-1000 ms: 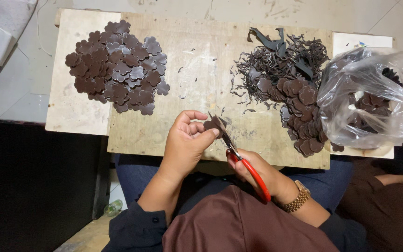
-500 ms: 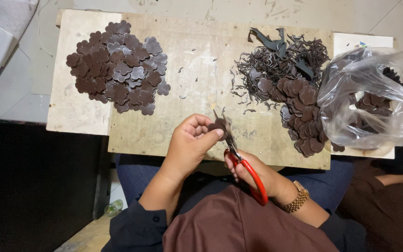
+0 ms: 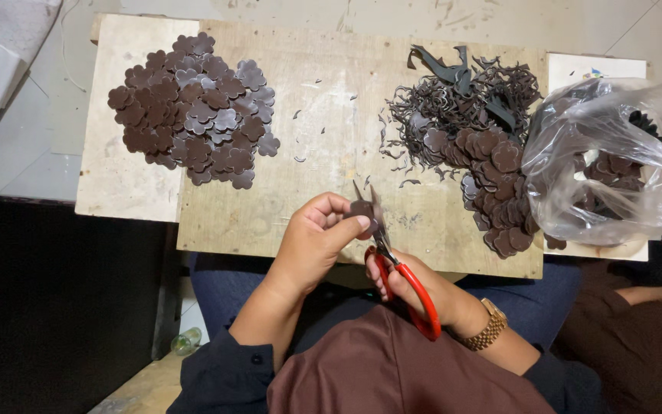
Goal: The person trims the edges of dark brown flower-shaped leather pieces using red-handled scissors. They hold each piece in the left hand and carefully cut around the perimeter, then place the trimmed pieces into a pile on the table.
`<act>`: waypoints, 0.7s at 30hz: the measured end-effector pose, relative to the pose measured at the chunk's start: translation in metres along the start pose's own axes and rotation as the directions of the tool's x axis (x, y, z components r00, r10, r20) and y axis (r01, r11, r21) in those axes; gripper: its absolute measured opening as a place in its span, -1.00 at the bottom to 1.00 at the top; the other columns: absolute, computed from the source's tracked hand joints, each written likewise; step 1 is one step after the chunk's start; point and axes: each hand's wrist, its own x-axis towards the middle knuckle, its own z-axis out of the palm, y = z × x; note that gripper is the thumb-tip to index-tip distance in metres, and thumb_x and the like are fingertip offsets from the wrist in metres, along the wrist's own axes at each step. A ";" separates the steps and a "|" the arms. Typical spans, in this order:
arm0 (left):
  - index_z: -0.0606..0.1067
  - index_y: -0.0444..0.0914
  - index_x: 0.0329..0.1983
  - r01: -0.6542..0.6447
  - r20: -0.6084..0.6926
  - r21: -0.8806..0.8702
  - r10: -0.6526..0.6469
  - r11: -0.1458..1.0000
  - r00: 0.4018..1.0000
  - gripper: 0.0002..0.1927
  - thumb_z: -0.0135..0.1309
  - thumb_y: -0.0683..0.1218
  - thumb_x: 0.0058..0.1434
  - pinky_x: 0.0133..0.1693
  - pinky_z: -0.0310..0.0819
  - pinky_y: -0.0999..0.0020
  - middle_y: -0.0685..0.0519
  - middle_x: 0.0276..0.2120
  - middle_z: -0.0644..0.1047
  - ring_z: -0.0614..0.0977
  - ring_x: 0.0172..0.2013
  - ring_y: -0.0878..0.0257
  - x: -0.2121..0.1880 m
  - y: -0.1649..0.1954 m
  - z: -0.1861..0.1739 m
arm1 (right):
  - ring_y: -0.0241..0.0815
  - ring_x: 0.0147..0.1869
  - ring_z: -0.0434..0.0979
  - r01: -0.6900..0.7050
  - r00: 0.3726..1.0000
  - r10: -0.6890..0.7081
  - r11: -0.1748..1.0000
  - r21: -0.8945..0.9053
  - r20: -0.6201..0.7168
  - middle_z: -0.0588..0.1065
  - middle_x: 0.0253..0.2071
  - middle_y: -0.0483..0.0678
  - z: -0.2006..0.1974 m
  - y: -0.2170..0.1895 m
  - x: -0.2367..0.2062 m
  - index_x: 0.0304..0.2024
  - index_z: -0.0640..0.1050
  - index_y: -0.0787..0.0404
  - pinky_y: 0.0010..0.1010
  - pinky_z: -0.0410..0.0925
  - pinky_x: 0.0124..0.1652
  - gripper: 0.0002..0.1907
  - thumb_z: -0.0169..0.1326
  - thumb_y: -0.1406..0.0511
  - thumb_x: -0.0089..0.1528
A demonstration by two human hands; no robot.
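Seen from above, a seated person trims a small dark brown piece point(image 3: 361, 209) at the near edge of a bare plywood board point(image 3: 323, 115). The left hand point(image 3: 317, 241) is curled nearly closed, thumb and fingertips pinching the piece and holding it just above the board's near edge, close to the middle. The right hand point(image 3: 415, 287) is wrapped through the red loop handles of a pair of scissors point(image 3: 392, 264), its fingers closed around them; the blades stand parted, their tips rising on either side of the piece, so the piece sits directly between the two hands, touching the left fingers and apparently lying in the blades. The piece's outline is mostly covered by the thumb and blades, and its shape is hard to make out. A gold-coloured watch point(image 3: 488, 326) circles the right wrist. Toward the far left corner lies a heap of flower-shaped brown cut-outs point(image 3: 193, 107); toward the far right, a tangle of thin dark offcuts point(image 3: 461, 96) sits beside a pile of untrimmed brown discs point(image 3: 499, 192). A crumpled clear plastic bag point(image 3: 614, 161) at the right edge veils more brown pieces, its contents blurred. The person's lap and sleeves are cut off by the lower frame.
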 end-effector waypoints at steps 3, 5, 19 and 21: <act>0.49 -0.34 -0.20 0.025 0.019 0.017 -0.025 1.000 1.000 -0.92 0.14 -0.27 0.26 -0.13 0.57 0.40 0.00 -0.29 0.63 0.64 -0.27 0.33 -0.001 -0.001 0.003 | -0.34 -0.24 0.27 -0.004 1.000 0.005 0.999 0.033 -0.020 0.31 -0.29 -0.15 0.001 0.001 -0.001 -0.12 0.37 0.24 -0.49 0.30 -0.19 -0.39 -0.13 -0.19 0.36; 0.49 -0.34 -0.21 0.044 0.012 -0.006 -0.044 0.999 0.999 -0.93 0.14 -0.26 0.27 -0.15 0.57 0.39 -0.01 -0.31 0.63 0.64 -0.29 0.31 -0.002 0.000 0.004 | -0.33 -0.25 0.28 0.000 1.000 0.001 0.999 0.039 -0.023 0.31 -0.30 -0.15 0.001 0.002 0.000 -0.12 0.38 0.24 -0.49 0.30 -0.19 -0.38 -0.13 -0.20 0.36; 0.51 -0.36 -0.17 0.088 -0.002 -0.036 -0.088 0.995 0.996 -0.90 0.12 -0.24 0.28 -0.12 0.55 0.39 -0.01 -0.29 0.64 0.64 -0.28 0.31 -0.003 0.009 0.000 | -0.34 -0.28 0.21 0.012 1.000 -0.012 0.999 -0.043 -0.002 0.28 -0.37 -0.17 0.001 0.001 0.000 -0.20 0.38 0.20 -0.51 0.23 -0.24 -0.41 -0.21 -0.18 0.40; 0.51 -0.37 -0.18 0.090 0.006 -0.030 -0.090 0.995 0.996 -0.90 0.12 -0.24 0.27 -0.12 0.55 0.39 -0.02 -0.30 0.64 0.64 -0.28 0.30 -0.003 0.009 0.000 | -0.35 -0.30 0.21 0.006 1.000 -0.007 0.999 -0.048 -0.017 0.28 -0.39 -0.18 0.001 0.001 0.000 -0.22 0.38 0.19 -0.52 0.22 -0.27 -0.40 -0.21 -0.19 0.40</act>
